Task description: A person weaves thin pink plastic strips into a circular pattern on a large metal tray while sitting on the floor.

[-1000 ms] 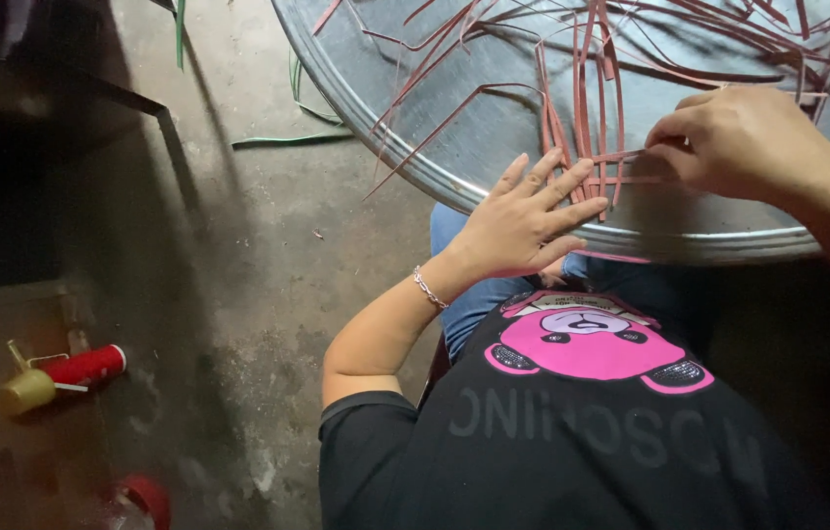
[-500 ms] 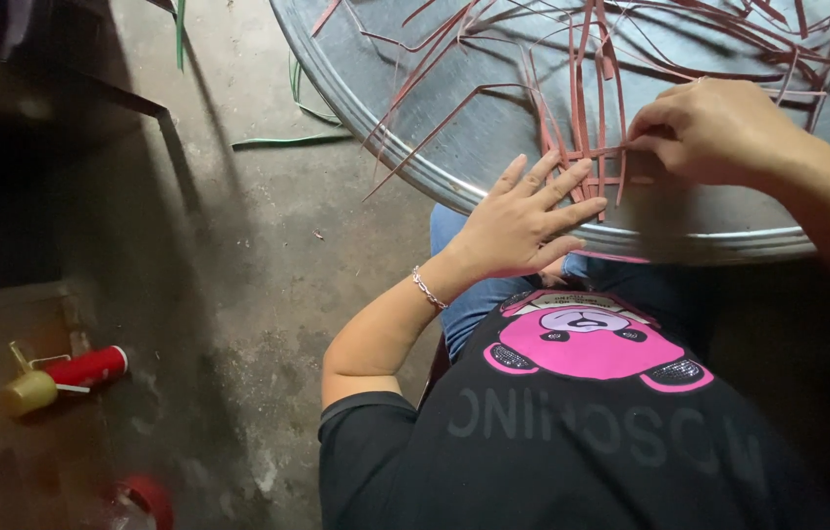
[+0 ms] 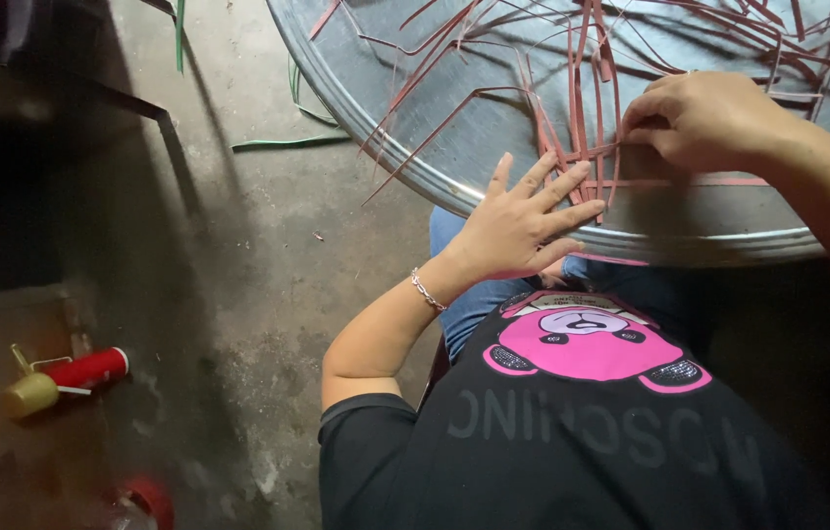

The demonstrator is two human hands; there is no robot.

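A large round metal tray [image 3: 415, 177] lies across my lap, covered with several thin red strips [image 3: 572, 88] that cross each other in a loose weave. My left hand [image 3: 523, 221] lies flat with its fingers spread on the tray's near rim, pressing down the strip ends. Closed over the crossing strips just right of the left fingertips, my right hand [image 3: 704, 118] pinches one red strip [image 3: 631, 147]. A bracelet [image 3: 426, 291] circles my left wrist.
Green strips [image 3: 287, 142] lie on the concrete floor left of the tray. A red cylinder with a brass-coloured end [image 3: 62, 378] rests on the floor at the lower left, and a red object [image 3: 145, 501] sits at the bottom edge. A dark low frame [image 3: 140, 103] stands at the upper left.
My right hand has slid a little to the left along the strips, closer to my left fingertips. My left hand stays flat in the same place.
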